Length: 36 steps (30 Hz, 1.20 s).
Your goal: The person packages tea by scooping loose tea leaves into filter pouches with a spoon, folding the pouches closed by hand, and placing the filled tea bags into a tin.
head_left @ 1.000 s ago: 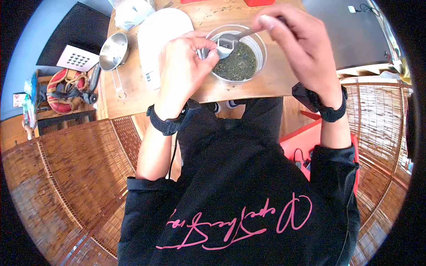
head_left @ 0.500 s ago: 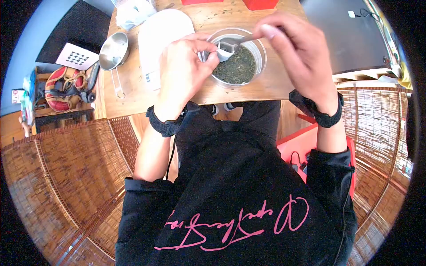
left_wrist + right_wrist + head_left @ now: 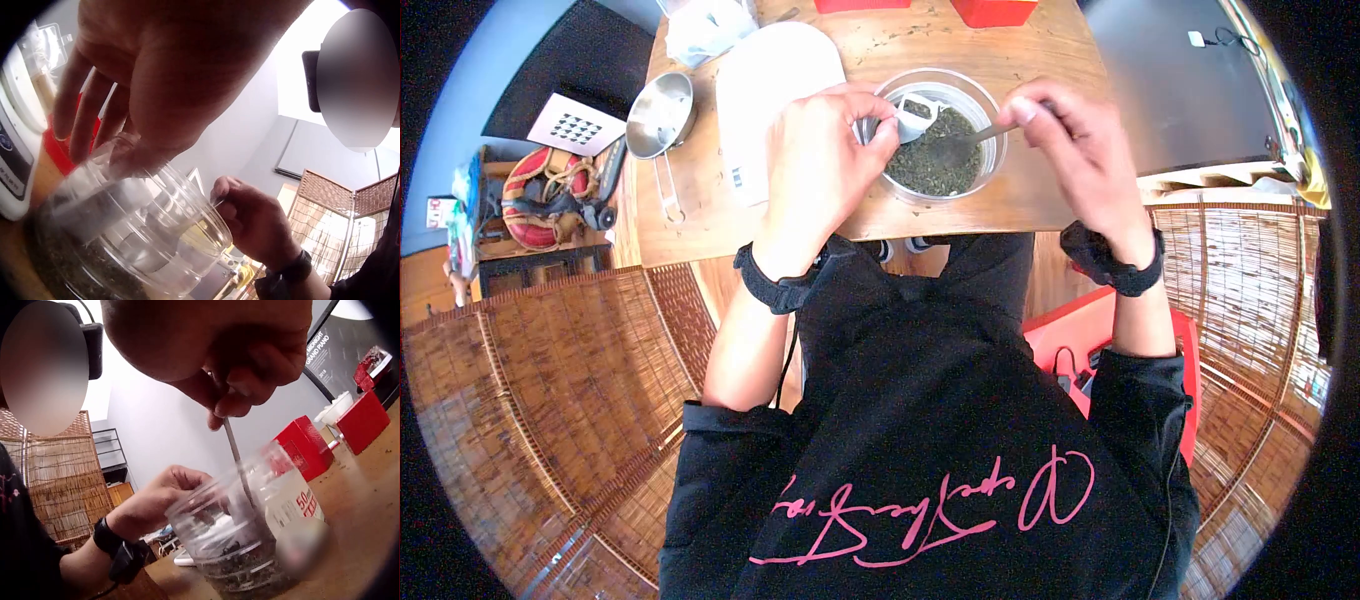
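Note:
A clear plastic jar (image 3: 996, 160) of dried green tea leaves (image 3: 930, 175) stands near the table's front edge. My left hand (image 3: 825, 150) pinches a small white tea bag (image 3: 914, 122) between thumb and fingers, its mouth held open over the jar's left side. In my right hand (image 3: 1080, 150) is the handle of a metal spoon (image 3: 992, 131); its bowl rests down among the leaves, partly buried. Through the jar wall in the right wrist view, the spoon's shaft (image 3: 240, 469) slants down into the leaves.
A white digital scale (image 3: 775, 70) lies left of the jar, partly behind my left hand. Further left sits a steel pan (image 3: 662, 112) with a wire handle. Red boxes (image 3: 994, 10) and a clear plastic bag (image 3: 705, 30) stand at the back.
The spoon has left the tea bag's mouth and moved down into the leaves. My right hand has lowered slightly; the left hand keeps hold of the bag.

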Each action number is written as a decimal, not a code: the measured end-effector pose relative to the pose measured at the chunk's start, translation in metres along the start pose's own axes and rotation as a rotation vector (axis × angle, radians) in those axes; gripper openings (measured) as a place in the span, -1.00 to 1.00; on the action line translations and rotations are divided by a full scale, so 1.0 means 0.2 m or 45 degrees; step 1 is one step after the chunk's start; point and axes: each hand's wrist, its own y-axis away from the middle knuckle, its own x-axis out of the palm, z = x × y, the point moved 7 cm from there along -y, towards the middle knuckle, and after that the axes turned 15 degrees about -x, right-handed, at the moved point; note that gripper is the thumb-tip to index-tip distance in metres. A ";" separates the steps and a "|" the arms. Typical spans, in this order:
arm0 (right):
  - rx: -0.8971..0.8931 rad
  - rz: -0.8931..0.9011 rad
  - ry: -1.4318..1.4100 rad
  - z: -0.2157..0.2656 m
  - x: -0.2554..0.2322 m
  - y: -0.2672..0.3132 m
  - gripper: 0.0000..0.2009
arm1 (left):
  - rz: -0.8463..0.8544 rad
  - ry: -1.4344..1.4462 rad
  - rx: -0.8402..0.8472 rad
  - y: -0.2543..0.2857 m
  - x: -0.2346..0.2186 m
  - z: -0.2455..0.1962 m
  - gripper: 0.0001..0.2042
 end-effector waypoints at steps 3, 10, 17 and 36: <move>0.049 0.125 0.084 -0.06 0.09 0.05 -0.81 | -0.019 0.080 -0.029 0.01 -0.01 -0.03 -0.88; 0.140 -0.019 -0.461 -0.14 0.16 0.09 -0.77 | -0.050 0.062 0.007 0.01 -0.01 -0.01 -0.88; 0.466 -0.255 -0.592 -0.23 0.04 0.14 -0.75 | -0.010 0.046 -0.073 0.01 -0.02 -0.02 -0.88; 0.264 -0.434 -0.371 -0.13 -0.17 0.02 -0.77 | 0.012 0.028 -0.066 0.01 -0.03 -0.02 -0.88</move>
